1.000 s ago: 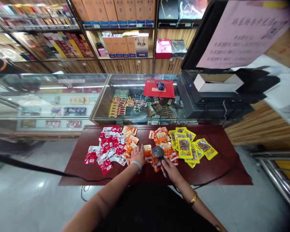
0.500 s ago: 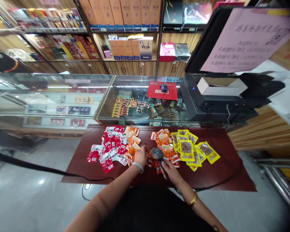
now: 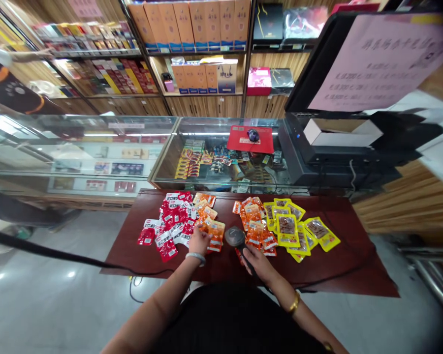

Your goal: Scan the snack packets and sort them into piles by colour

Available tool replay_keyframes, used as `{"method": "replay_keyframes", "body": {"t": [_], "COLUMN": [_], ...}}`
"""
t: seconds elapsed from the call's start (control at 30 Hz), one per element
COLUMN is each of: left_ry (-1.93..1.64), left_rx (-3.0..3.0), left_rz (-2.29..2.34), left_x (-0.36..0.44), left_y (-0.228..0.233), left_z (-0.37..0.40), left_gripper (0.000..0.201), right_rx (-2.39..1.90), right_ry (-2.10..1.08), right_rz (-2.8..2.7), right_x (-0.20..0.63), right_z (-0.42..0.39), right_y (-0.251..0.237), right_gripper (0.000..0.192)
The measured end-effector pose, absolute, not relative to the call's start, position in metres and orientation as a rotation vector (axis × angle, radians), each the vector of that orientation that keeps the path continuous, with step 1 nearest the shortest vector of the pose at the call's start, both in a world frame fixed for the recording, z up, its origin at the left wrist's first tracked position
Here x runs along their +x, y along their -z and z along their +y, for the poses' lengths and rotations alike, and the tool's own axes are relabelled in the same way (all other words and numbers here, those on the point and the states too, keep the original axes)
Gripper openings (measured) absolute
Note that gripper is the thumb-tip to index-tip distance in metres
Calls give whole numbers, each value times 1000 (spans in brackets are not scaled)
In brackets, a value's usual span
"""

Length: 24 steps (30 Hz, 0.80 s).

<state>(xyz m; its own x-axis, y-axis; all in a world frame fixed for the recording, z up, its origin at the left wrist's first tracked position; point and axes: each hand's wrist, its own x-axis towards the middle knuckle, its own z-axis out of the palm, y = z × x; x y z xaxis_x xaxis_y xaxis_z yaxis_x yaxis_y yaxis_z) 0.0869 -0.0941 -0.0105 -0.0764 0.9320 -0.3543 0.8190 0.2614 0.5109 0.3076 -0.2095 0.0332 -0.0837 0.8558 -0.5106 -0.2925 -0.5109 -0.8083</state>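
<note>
Scanner (image 3: 235, 237): clamped in our right hand's (image 3: 258, 263) fingers.
Orange packet (image 3: 216, 228): probably light, slippery; edges suit gripping.
Left hand (image 3: 199, 242), nearer bench's (image 3: 127, 251) front edge: fingers' grip we can't tell.

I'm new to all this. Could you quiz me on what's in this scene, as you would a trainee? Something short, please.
1. What is the right hand holding?
2. True or false: the yellow packets lie to the right of the red-and-white packets.
3. What colour is the mat under the computer mouse? A) green B) red C) white

Key: 1. A dark handheld scanner. 2. True. 3. B.
</note>
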Motion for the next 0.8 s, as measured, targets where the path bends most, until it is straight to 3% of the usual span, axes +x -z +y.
{"method": "replay_keyframes", "body": {"t": [0.13,0.23,0.43,0.7,0.8], "left_ry": [-261,-112,155,292,253], "left_rx": [1936,2160,2188,2137,1945], "left_rz": [2053,1702,1486,1366,1426], "left_x": [89,119,185,186,171], "left_y": [-3,-3,10,22,28], "left_z": [-90,-101,-125,-101,-97], "left_gripper": [54,47,72,28,29], "right_rx": [-1394,-1434,-1463,-1481,-1501], "right_ry": [-1624,-1549,-1489,-1536,-1538], "right_rz": [-595,-502,-422,-436,-438], "right_x": [321,337,354,348,347], "right_z": [-210,-212,-219,-232,-234], "right_y": [-34,-34,-36,-29,-27], "right_gripper": [50,49,50,53,54]}}
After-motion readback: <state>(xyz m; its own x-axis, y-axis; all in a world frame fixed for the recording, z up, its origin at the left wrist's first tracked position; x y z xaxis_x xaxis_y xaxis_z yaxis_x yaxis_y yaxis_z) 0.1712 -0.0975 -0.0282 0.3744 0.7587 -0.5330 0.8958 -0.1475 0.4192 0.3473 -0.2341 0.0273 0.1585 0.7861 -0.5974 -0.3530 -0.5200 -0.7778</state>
